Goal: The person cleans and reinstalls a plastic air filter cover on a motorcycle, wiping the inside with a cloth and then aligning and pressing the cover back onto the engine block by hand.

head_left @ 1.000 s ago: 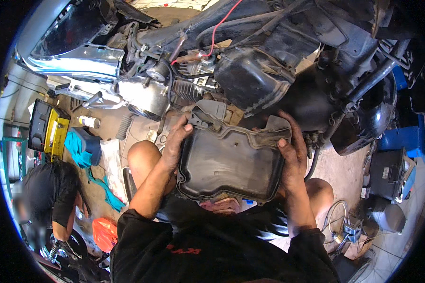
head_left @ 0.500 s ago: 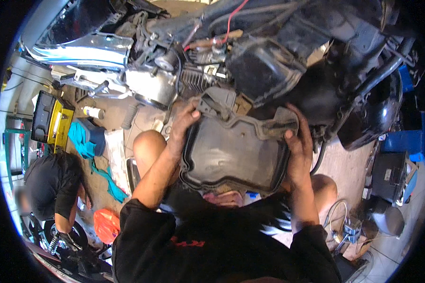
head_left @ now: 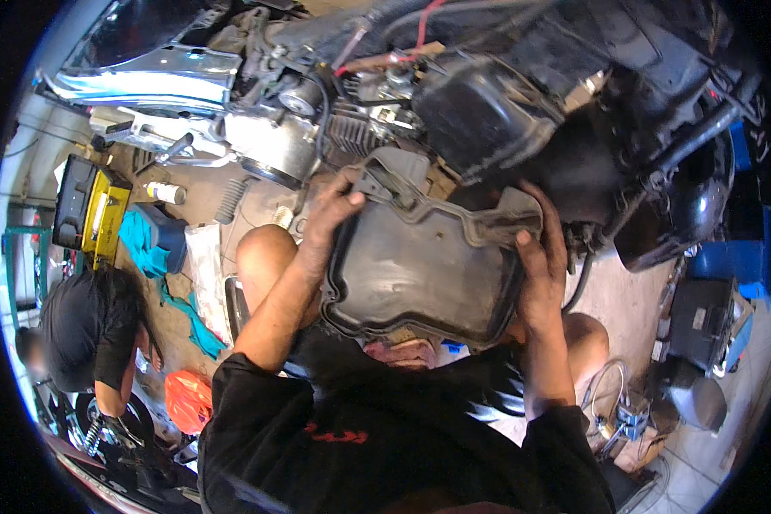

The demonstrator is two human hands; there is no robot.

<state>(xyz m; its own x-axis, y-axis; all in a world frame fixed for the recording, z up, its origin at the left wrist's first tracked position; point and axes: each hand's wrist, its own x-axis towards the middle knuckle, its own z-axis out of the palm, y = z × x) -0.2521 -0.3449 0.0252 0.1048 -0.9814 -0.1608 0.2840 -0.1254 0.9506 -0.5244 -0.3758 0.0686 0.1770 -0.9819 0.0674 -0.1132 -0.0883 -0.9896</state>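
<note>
Both my hands hold a dark grey plastic air filter cover (head_left: 428, 265), its hollow inner side and raised rim facing me. My left hand (head_left: 330, 214) is closed on its upper left corner, thumb on the near face. At the upper right corner my right hand (head_left: 540, 257) grips it, fingers reaching behind the edge. The cover is above my lap, in front of a partly stripped motorcycle (head_left: 274, 146). A black housing (head_left: 484, 111) on the motorcycle lies just beyond the cover, apart from it. Fingertips behind the cover are partly hidden.
Left, a co-worker (head_left: 90, 334) bends beside another motorcycle (head_left: 116, 428). A yellow and black toolbox (head_left: 103, 214), white bottle (head_left: 166, 193), teal cloth (head_left: 141, 244) and orange bag (head_left: 187, 401) lie on that side. A black case (head_left: 702, 321) and metal device with hose (head_left: 632, 420) stand right.
The view has shifted slightly. The cover's near edge appears a little higher, a slight tilt. Both hands keep the same grip on it.
</note>
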